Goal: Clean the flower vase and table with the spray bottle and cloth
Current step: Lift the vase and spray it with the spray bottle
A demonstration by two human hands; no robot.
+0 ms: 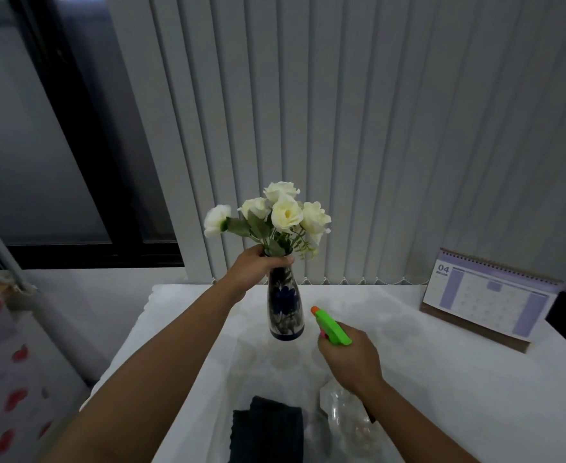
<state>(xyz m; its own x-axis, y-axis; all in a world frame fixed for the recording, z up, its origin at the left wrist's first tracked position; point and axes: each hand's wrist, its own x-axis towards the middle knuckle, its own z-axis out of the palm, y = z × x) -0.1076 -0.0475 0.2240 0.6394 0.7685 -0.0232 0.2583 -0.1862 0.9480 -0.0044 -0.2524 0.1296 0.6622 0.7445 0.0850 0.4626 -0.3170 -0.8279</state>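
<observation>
A: Where is the vase?

B: The tall dark-blue ceramic flower vase with the painted blue flower (286, 302) is upright toward the back of the white desk (441, 379). From this angle I cannot tell whether its base touches the desk. It holds a bunch of white roses with green leaves (285, 212).

A: And the left hand?

B: The left hand (254, 267) has its grip closed round the vase's narrow neck, fingers curled just under the stems.

A: The right?

B: The right hand (351, 354) grips the clear plastic spray bottle with the bright green head and orange nozzle (331, 329). Its fingers wrap the bottle's neck, and the nozzle points at the vase's lower body, close beside it but apart.

A: The cloth?

B: A folded dark grey cloth (268, 429) lies on the desk's near edge, between the two forearms.

A: Anything else?

B: A purple-and-white desk calendar marked 04 (488, 299) stands at the right, before white vertical blinds (341, 128).
</observation>
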